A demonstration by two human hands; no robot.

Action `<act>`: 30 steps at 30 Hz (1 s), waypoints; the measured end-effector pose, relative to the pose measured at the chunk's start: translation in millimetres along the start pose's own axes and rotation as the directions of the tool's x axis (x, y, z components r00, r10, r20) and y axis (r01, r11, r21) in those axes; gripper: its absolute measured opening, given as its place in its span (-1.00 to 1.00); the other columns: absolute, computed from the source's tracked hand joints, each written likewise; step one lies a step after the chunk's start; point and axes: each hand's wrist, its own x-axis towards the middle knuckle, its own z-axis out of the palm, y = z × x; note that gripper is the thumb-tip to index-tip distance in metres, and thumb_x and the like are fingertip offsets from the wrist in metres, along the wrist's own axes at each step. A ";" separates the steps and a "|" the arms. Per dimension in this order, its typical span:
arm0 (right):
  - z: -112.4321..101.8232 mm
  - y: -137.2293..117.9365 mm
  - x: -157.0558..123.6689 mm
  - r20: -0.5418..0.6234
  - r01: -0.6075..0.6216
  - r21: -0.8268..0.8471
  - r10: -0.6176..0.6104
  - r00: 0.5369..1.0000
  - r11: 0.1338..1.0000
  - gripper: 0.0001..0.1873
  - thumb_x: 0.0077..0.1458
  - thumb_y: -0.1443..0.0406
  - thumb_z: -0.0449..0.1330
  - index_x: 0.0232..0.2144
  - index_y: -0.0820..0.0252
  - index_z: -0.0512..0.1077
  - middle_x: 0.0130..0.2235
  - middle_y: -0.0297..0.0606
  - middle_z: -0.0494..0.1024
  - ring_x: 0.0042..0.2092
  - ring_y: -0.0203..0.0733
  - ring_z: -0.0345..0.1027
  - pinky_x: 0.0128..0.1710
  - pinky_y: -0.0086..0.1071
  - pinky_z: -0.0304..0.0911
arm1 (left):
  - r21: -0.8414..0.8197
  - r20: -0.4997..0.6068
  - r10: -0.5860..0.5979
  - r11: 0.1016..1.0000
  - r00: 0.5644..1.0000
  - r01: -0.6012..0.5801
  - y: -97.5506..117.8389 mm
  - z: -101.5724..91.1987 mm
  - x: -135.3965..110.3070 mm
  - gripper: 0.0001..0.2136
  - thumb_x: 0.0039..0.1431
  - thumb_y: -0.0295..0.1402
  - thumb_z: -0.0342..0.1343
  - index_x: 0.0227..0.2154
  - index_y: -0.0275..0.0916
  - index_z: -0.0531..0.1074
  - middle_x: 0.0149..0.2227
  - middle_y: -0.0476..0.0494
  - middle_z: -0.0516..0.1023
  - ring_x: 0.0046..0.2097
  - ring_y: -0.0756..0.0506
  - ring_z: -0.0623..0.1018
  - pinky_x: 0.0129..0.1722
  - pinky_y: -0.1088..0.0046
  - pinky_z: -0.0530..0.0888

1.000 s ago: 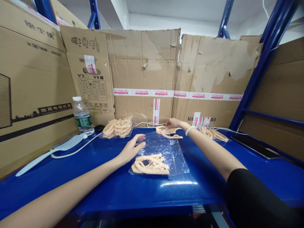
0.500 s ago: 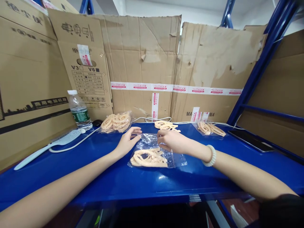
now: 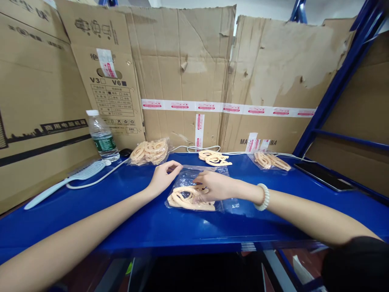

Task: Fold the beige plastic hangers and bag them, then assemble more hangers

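Observation:
A clear plastic bag [image 3: 223,172] lies flat on the blue table, with several beige, loop-shaped flat pieces [image 3: 182,198] in its near part. My left hand [image 3: 162,178] is at the bag's upper left corner, thumb and forefinger pinched together on its edge. Over the middle of the bag is my right hand [image 3: 215,186], palm down, its fingers apart and reaching down at the beige pieces. Whether those fingertips are inside the bag or on top of it, I cannot tell. A pale beaded band [image 3: 263,197] circles my right wrist.
Behind the bag lie loose beige pieces [image 3: 214,158]. Filled bags stand at the back left [image 3: 150,152] and back right [image 3: 270,160]. A water bottle [image 3: 103,140], a pale hairbrush [image 3: 86,169], a white cable [image 3: 94,184] and a dark phone [image 3: 323,176] are around. Cardboard [image 3: 182,61] walls the back.
My right hand has moved down from the bag's upper edge onto the beige pieces. My left thumb and forefinger have closed together at the bag's corner. The view has shifted slightly.

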 end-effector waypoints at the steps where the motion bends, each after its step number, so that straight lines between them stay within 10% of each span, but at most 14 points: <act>1: 2.4 -0.5 4.0 0.040 0.012 0.007 -0.012 0.999 1.000 -0.59 0.05 0.00 0.25 -0.44 0.27 0.41 -0.40 -0.21 0.45 -0.34 -0.19 0.28 -0.39 -0.38 0.11 | 0.004 0.003 0.006 1.000 1.000 -0.006 0.0 0.3 -0.5 -0.77 0.11 -0.19 0.09 -0.42 -0.24 0.51 -0.38 -0.09 0.61 -0.33 -0.12 0.57 -0.26 0.39 0.46; 9: 4.4 -8.1 11.3 0.226 -0.218 0.217 0.169 0.959 0.951 -0.50 -0.06 -0.02 0.31 -0.55 0.16 0.15 -0.55 -0.49 0.20 -0.51 -0.39 -0.03 -0.53 -0.42 -0.15 | 0.022 0.002 0.046 0.999 0.999 -0.046 -0.3 -0.7 -1.3 -0.78 0.15 -0.21 0.05 -0.40 -0.24 0.49 -0.35 -0.10 0.60 -0.29 -0.11 0.58 -0.22 0.41 0.47; 25: -18.8 6.1 -14.4 -0.261 -0.020 0.147 0.059 0.963 0.989 -0.83 0.21 0.25 0.11 -0.19 0.22 0.29 -0.29 -0.23 0.46 -0.32 -0.25 0.27 -0.35 -0.38 0.12 | 0.075 -0.150 0.093 0.994 0.984 -0.082 -3.9 -8.7 3.0 -0.80 0.18 -0.25 0.02 -0.33 -0.21 0.50 -0.26 -0.13 0.59 -0.16 -0.16 0.55 -0.19 0.35 0.49; 30: -51.9 27.7 -27.5 -0.554 0.019 0.449 0.261 0.791 0.893 -0.69 0.17 0.08 0.12 -0.27 0.23 0.32 -0.37 -0.31 0.39 -0.40 -0.30 0.23 -0.44 -0.41 0.15 | 0.094 -0.093 0.123 0.989 0.988 -0.114 -5.4 -11.7 5.0 -0.80 0.19 -0.27 0.00 -0.34 -0.21 0.50 -0.21 -0.17 0.58 -0.11 -0.19 0.54 -0.13 0.27 0.47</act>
